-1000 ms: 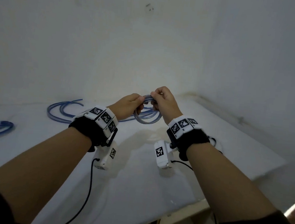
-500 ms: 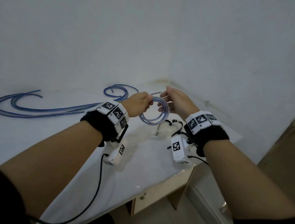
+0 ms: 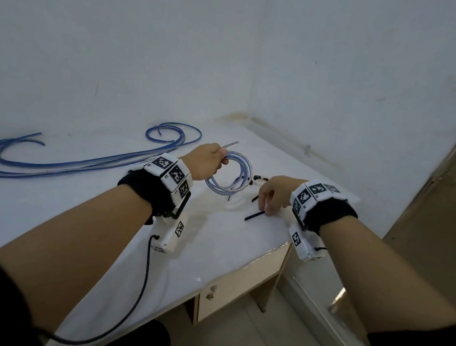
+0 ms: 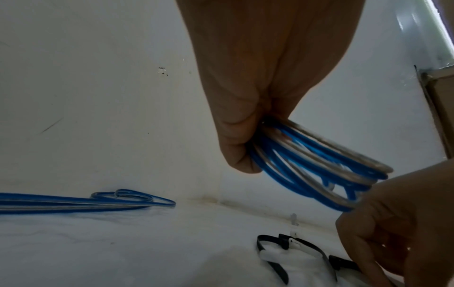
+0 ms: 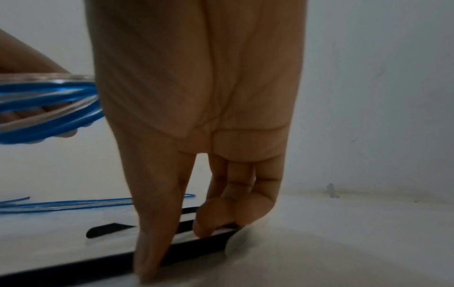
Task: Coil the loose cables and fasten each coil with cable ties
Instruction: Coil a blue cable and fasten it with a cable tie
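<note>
My left hand (image 3: pixel 220 159) grips a small coil of blue and clear cable (image 3: pixel 229 176) and holds it above the white table (image 3: pixel 79 215). In the left wrist view the thumb and curled fingers clamp the top of the coil (image 4: pixel 319 170). My right hand (image 3: pixel 266 208) is down at the table to the coil's right. Its thumb and index finger pinch one end of a black cable tie (image 3: pixel 253 216) that lies flat. The right wrist view shows the right hand (image 5: pixel 174 250) on that tie (image 5: pixel 201 246), with the coil (image 5: pixel 49 97) at the left edge.
Long loose blue cables (image 3: pixel 70 163) lie along the back left of the table. More black ties (image 3: pixel 259 179) sit just beyond my right hand. The table's right edge and a wooden drawer (image 3: pixel 239 284) are close by; walls stand behind and to the right.
My right hand has let go of the coil and dropped to the table onto a black tie. The left hand now holds the coil alone. The view has swung right.
</note>
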